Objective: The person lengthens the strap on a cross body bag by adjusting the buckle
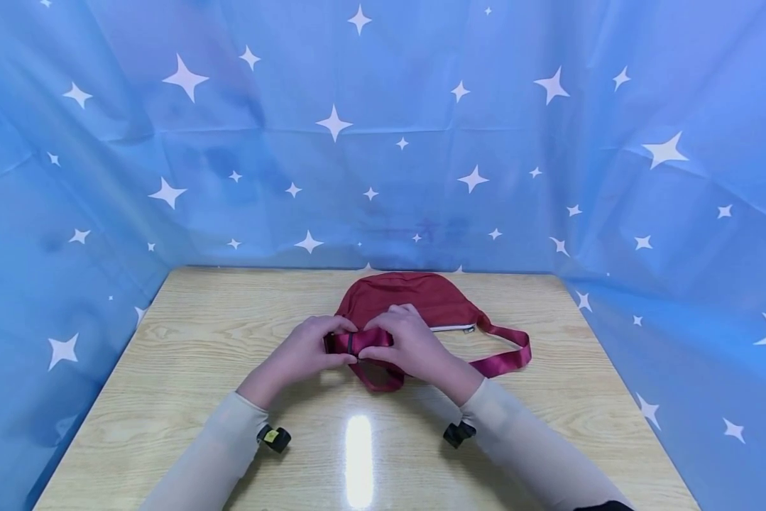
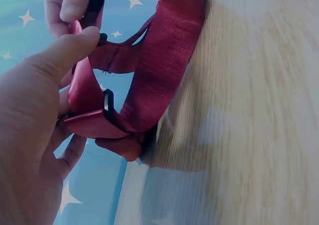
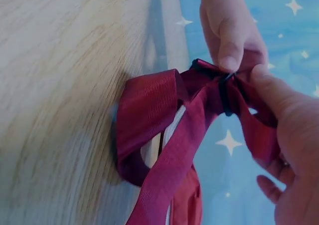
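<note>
A dark red waist bag (image 1: 414, 292) lies on the table in the head view, with a white-edged zipper along its lower side. Its red webbing strap (image 1: 373, 340) is raised in front of the bag. My left hand (image 1: 309, 348) pinches the strap from the left, close to a black strap slider (image 3: 227, 95). On the other side of this slider, my right hand (image 1: 414, 345) grips the strap between thumb and fingers. The two thumbs almost meet in the right wrist view. A second black piece (image 2: 108, 103) sits lower on the strap in the left wrist view.
The wooden table (image 1: 216, 312) reaches back to a blue curtain (image 1: 267, 163) with white stars. A loose strap loop (image 1: 517, 348) lies right of the bag. Each wrist wears a black band with a small device. A bright reflection shows near the table's front.
</note>
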